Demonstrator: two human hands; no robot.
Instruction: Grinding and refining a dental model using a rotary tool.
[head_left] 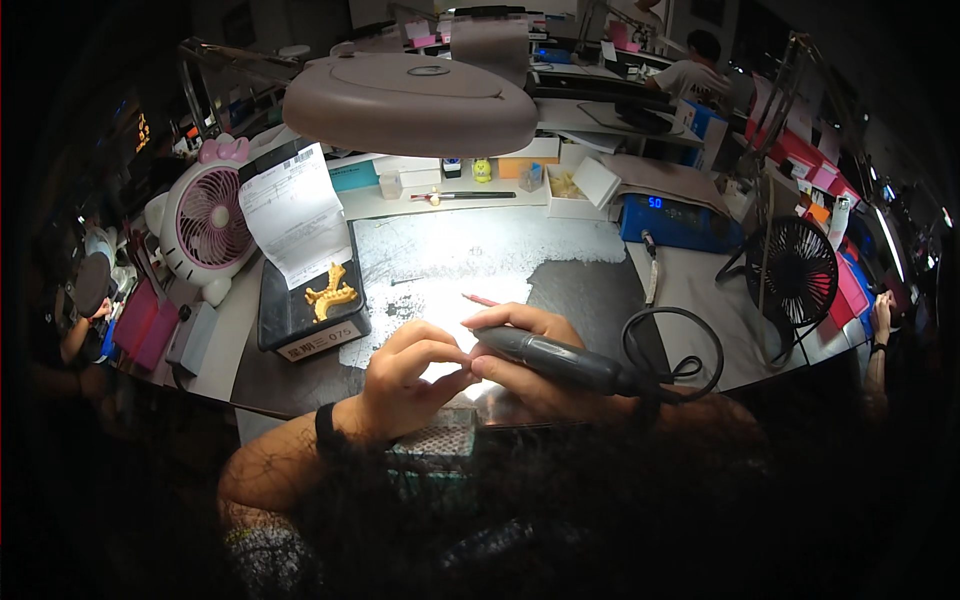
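A dark grey rotary handpiece [555, 360] lies across my right hand [520, 388], whose fingers are wrapped round it. Its cord loops off to the right. Just left of it, my left hand [402, 372] is closed in a pinch, its fingertips meeting the right hand's. Whatever sits between those fingertips is too small or hidden to make out. A thin reddish stick [480, 299] shows just beyond the right fingers. Left of my hands, a yellow branching piece [335, 292] rests in a black tray [312, 338] with a printed paper slip [297, 215] standing in it.
A large lamp [410, 100] hangs over the bench. A pink-and-white fan [208, 222] stands at left, a black fan [793, 272] at right. Behind my hands are a blue control box [675, 222] with a lit display, a pen [478, 195] and small boxes. Other people sit farther off.
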